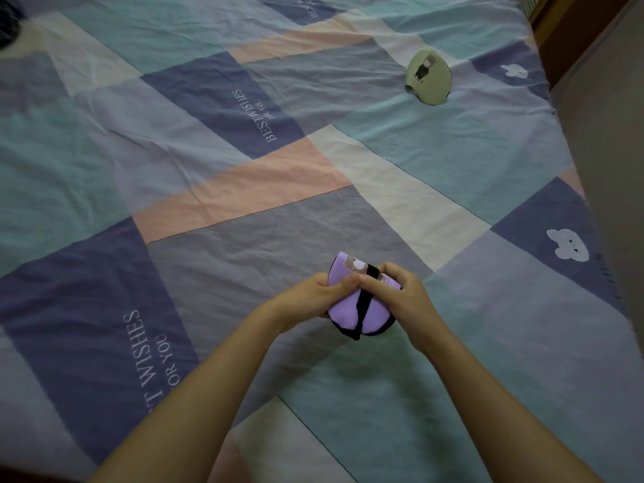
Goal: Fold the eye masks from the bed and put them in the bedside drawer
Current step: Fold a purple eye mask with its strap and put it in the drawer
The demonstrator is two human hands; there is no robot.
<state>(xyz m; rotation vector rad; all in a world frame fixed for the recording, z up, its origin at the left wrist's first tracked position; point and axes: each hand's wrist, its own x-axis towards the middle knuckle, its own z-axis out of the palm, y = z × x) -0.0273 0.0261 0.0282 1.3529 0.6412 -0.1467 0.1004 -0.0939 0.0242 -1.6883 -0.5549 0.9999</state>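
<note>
— Patchwork sheet [244,190] covers almost the whole frame. It has blocks of teal, lilac, dark blue, pink and cream, and it is wrinkled. Two dark blue blocks carry the white words "BEST WISHES FOR YOU", and two others at the right show a white bear head.

— And the room around the bed?

— Only a little is visible. Along the right edge runs a grey floor [613,141], and in the upper right corner there is a piece of brown wood. Something dark lies in the upper left corner, too blurred to name.

— Where are the masks?

— One purple mask [343,310] is in the lower centre, folded in half, with a black strap [360,303] across it. The left hand [312,294] grips its left side, thumb on top. The right hand [406,296] closes on its right side, and the fingers pinch the strap near the top fold. I cannot tell if the mask touches the sheet.

— And the other one?

— A green mask [428,76] lies on the sheet in the upper right, well apart from the hands, also folded, with a small dark bear on it.
</note>
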